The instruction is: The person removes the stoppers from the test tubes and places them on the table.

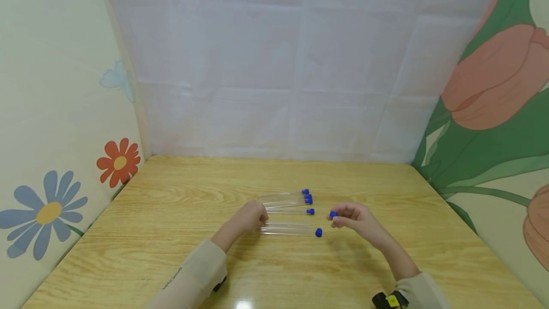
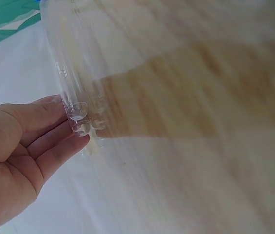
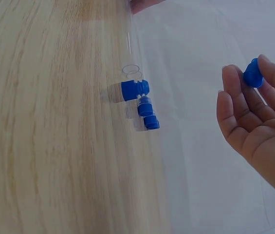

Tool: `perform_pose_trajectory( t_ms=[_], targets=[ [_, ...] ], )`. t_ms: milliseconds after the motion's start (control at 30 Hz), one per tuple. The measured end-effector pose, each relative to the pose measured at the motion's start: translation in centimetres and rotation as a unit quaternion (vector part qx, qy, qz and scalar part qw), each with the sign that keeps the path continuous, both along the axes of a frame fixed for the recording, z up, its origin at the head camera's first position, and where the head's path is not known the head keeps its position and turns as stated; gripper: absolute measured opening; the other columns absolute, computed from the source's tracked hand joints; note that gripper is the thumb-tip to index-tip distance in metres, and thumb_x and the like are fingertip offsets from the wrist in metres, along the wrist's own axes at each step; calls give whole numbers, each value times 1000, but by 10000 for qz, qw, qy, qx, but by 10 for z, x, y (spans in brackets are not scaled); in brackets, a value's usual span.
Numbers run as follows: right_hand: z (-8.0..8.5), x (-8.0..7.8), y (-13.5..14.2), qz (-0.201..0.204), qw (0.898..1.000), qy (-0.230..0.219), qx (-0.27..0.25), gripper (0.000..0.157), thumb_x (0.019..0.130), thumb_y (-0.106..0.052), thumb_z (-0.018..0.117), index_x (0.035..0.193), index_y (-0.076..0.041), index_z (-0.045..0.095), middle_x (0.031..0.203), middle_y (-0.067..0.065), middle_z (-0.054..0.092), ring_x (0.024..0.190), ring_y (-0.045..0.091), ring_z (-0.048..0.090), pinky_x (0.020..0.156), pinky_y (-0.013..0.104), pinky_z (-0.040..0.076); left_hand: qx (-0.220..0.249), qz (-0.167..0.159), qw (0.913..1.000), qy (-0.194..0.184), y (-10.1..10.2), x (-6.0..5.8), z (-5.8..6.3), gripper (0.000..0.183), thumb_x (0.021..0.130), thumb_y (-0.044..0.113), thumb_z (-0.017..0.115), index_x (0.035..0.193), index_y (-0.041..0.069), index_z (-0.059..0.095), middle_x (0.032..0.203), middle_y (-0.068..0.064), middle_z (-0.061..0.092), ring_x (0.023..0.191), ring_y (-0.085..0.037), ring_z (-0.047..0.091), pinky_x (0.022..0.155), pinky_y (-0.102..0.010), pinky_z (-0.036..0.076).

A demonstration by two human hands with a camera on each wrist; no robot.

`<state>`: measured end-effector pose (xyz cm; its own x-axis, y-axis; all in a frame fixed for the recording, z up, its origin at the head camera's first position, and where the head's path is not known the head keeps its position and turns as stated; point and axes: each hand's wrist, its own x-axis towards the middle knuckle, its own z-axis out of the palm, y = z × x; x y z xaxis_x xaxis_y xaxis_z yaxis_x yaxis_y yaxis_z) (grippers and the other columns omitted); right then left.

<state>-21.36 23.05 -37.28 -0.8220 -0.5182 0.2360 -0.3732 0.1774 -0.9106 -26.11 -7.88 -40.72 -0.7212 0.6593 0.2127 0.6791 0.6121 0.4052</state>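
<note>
My right hand [image 1: 358, 223] is raised over the table and pinches a blue stopper [image 3: 253, 74] between thumb and finger, its other fingers spread loosely. My left hand [image 2: 25, 141] grips at the rounded closed ends of clear test tubes [image 2: 77, 109], thumb and fingertips curled against the glass. In the head view these uncapped tubes [image 1: 285, 228] lie side by side on the table, mouths to the right. Just past their mouths stands a loose blue stopper [image 1: 319, 232]. Behind them lie several test tubes [image 1: 283, 199] fitted with blue stoppers [image 1: 308, 199].
The wood-grain table [image 1: 171, 261] reaches back to a white cloth [image 1: 274, 75]. A flower-printed panel [image 1: 51, 132] stands at the left, another with large tulips [image 1: 497, 75] at the right. Dark straps with a camera [image 1: 388, 300] sit at the wrists.
</note>
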Motion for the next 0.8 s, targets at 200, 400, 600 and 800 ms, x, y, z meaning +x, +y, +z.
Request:
perform_pose_trajectory(
  t_ms=[200,400,600,800],
  targets=[
    [1,0,-3,-35,10000,-25,23,23,90,-5,52,105,12,51,96,23,60,81,16,62,72,40,51,7,-26,10000,-54,0,0,1,55,72,-13,64,52,15,22,52,8,11,48,-5,10,46,-19,11],
    [1,2,-6,21,10000,66,58,29,91,-2,49,111,18,46,97,19,61,81,16,62,72,37,51,37,90,9991,-422,-1,0,1,43,74,-12,62,49,12,37,49,9,20,47,-5,16,45,-19,15],
    [0,0,-8,48,9998,140,121,25,90,-1,49,109,16,49,97,8,62,82,17,61,71,35,51,94,53,9991,-414,-2,-1,0,41,74,-14,57,51,11,35,51,8,19,48,-6,15,46,-20,15],
    [-1,-3,-11,14,9998,34,195,25,90,-2,50,108,16,48,100,20,59,83,20,61,71,36,51,361,-53,9990,-254,-3,0,1,44,69,-19,51,54,13,23,52,7,12,48,-6,12,48,-20,12]
  ],
)
